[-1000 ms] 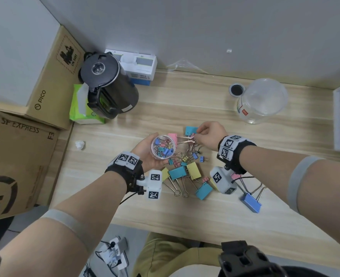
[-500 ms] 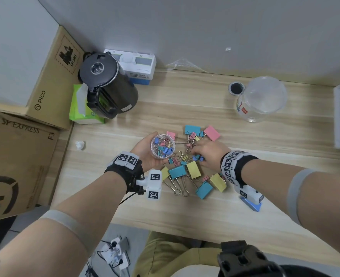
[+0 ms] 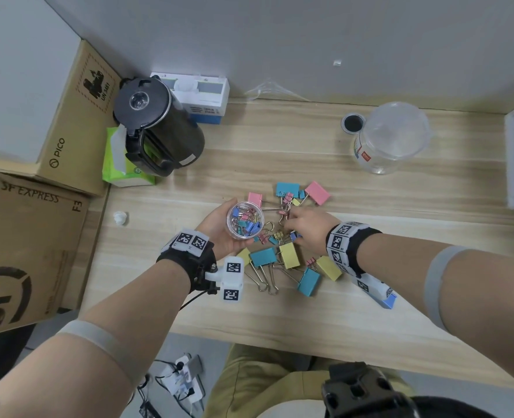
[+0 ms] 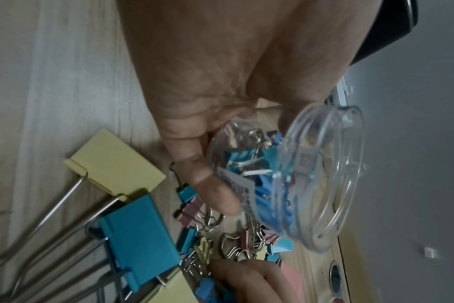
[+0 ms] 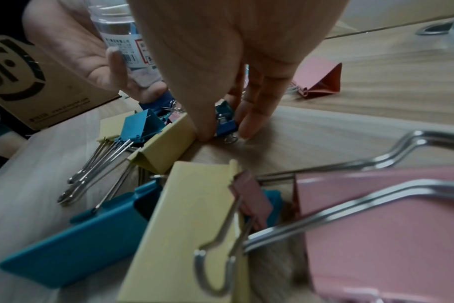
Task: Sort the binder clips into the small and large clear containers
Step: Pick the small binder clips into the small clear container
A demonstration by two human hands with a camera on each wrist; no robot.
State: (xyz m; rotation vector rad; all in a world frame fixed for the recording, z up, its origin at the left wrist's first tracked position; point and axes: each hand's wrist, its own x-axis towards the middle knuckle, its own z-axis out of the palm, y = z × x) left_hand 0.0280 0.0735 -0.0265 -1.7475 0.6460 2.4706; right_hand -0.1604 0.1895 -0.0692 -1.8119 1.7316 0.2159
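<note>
Here, right hand (image 5: 220,61) down on the desk (image 3: 400,312), thumb and fingertips (image 5: 246,127) closing on a small blue clip (image 5: 226,123) at the edge of the pile; grip apparently pinching it, clip not yet lifted. Left hand (image 3: 219,233) curled round the small clear container (image 3: 245,220), held just beside the pile, tilted, already part filled with small clips. Large clear container (image 3: 391,137) far back on the desk, well apart, seemingly holding nothing.

Risks, as a judgement: wire handles of neighbouring small clips tangled together, so likely to drag a second clip up and drop it. Large yellow clip (image 5: 166,143) touching the thumb, easy to nudge and scatter the heap. Tilted mouth of the small clear container prone to spilling contents if tipped further. Small slick clip liable to slip from a shallow pinch.
</note>
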